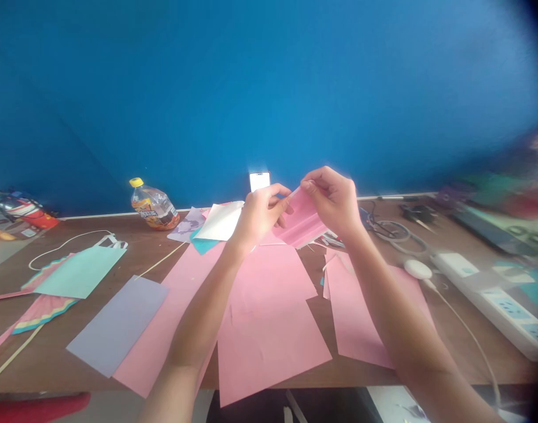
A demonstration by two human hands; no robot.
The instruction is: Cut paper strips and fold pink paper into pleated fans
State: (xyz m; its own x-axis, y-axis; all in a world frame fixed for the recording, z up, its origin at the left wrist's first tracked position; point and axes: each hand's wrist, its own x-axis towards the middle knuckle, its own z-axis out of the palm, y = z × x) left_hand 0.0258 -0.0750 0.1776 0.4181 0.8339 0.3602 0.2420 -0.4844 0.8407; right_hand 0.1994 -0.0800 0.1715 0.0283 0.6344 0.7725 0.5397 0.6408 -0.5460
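Both hands are raised above the brown table (53,346), each pinching the same folded piece of pink paper (305,222). My left hand (258,214) grips its left edge with thumb and fingers closed. My right hand (335,200) pinches its upper corner, fingers curled. Under the hands lie large pink sheets (264,317), one (366,305) to the right.
A lilac sheet (119,323) and a mint paper bag (81,270) lie on the left, with a striped paper fan (44,311). A plastic bottle (154,205) lies by the blue wall. White phone (259,180), cables, a white power strip (493,294) at right.
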